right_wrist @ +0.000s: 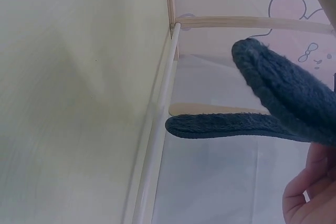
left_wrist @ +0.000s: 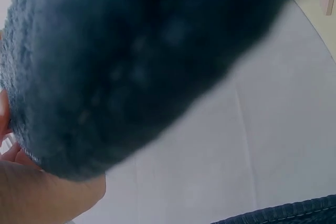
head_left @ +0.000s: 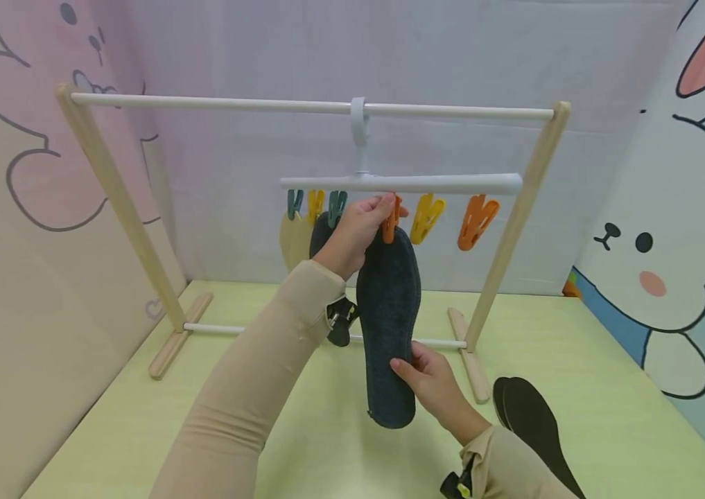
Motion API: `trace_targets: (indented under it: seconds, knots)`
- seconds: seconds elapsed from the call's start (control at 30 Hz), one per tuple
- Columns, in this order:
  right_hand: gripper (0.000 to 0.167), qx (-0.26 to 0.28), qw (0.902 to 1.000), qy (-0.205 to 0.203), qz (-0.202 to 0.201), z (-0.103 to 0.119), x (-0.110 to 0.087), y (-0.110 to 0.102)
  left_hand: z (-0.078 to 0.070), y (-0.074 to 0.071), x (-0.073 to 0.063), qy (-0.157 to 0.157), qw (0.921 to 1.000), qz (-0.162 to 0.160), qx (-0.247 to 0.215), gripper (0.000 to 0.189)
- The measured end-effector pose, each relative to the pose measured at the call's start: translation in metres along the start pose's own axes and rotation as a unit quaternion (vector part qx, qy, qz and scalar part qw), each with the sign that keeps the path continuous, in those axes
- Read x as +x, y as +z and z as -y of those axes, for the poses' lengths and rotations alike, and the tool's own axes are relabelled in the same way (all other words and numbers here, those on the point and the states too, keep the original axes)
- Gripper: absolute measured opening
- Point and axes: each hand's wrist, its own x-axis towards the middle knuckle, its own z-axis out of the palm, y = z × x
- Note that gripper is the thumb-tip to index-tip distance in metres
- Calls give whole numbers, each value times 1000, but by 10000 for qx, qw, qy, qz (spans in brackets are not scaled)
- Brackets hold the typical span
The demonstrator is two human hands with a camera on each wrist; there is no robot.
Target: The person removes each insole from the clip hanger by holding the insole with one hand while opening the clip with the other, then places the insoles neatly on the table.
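In the head view, a dark blue fleece insole [head_left: 389,312] hangs upright below an orange clothespin [head_left: 392,220] on the white hanger [head_left: 439,183]. My left hand [head_left: 358,229] pinches that clothespin at the insole's top end. Lower down, my right hand [head_left: 436,384] holds the insole's right edge, thumb on the face toward me. The fleece fills much of the left wrist view. Behind my left arm, another dark blue insole [head_left: 319,234] hangs by a green clothespin [head_left: 336,208], partly hidden. A beige insole [head_left: 294,239] hangs farther left.
A wooden rack with a white top rod [head_left: 215,104] carries the hanger. Yellow [head_left: 427,218] and orange [head_left: 478,222] clothespins hang to the right. Black insoles [head_left: 533,416] lie on the light green table [head_left: 633,423], beside the rack's right foot [head_left: 469,353].
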Motion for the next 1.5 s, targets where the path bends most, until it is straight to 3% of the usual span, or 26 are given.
trace_targets:
  seconds: [0.57, 1.1, 1.5]
  knots:
    - [26, 55, 9998, -176, 58, -2, -1, 3, 0, -4, -4, 112, 9998, -189, -20, 37]
    - [23, -102, 9997, -234, -16, -2, -4, 8, -1, -5, -5, -111, 9993, -347, -71, 36]
    - [23, -194, 9993, -310, 14, -7, -4, 9, 2, -9, -5, -73, 9996, -263, 10, 36]
